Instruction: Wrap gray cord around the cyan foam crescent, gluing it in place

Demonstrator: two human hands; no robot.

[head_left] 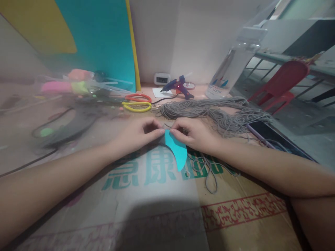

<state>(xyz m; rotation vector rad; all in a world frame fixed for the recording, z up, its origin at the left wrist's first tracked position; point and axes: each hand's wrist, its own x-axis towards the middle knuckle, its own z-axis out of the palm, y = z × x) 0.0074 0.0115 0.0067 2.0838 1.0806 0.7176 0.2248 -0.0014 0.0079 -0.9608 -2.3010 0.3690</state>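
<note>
A turquoise curved cut-out [177,148], flat and tapering to a point, hangs between my hands above the printed cardboard [167,209]. My left hand [141,134] is closed in a pinch at the top left corner of the cut-out. Thumb and finger of my right hand [195,134] pinch its upper right edge. A short bit of thin grey cord [167,126] shows between the fingertips; which fingers grip it I cannot tell. Loose loops of grey cord [206,167] lie on the cardboard below my right wrist.
Behind my hands lie a grey cord bundle [193,108], scissors with red and yellow handles [137,107], a glue gun [178,86] and a small digital clock [162,78]. A clear bottle [230,69] and a phone [277,139] are right. Bagged colourful material [75,85] lies left, before a turquoise sheet [104,42].
</note>
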